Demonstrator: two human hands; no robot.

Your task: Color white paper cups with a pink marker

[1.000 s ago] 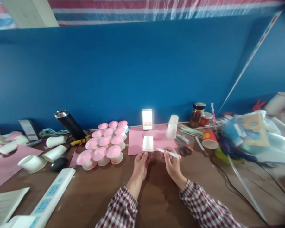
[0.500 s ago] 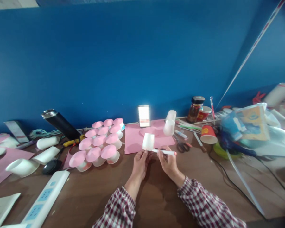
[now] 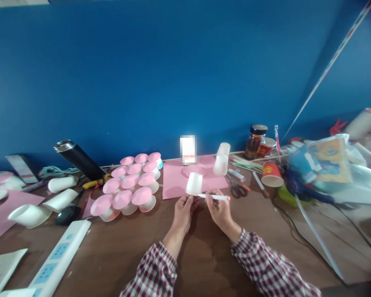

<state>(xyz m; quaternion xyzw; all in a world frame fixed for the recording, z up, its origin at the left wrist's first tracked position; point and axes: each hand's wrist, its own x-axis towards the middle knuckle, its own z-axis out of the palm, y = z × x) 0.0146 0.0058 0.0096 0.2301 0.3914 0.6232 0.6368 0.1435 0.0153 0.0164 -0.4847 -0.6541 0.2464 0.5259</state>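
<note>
In the head view, a small white paper cup [image 3: 194, 184] was held over the near edge of a flat rectangular pink paper sheet [image 3: 172, 183]. The left hand [image 3: 183, 209], on the near side of the sheet, pinched the cup's lower end. The right hand [image 3: 218, 209], nearer than the sheet's right part, pinched a slim white marker pen with a reddish end [image 3: 220, 198], its tip just beside the cup; contact could not be told. Left of the sheet stood white cups topped with pink paper discs [image 3: 130, 182]; dark-handled metal scissors [image 3: 239, 191] lay to its right.

On the brown tabletop [image 3: 210, 264] lie pink paper [image 3: 173, 177], a power strip [image 3: 77, 232], pink-topped cups [image 3: 129, 181] and scissors [image 3: 234, 190].
</note>
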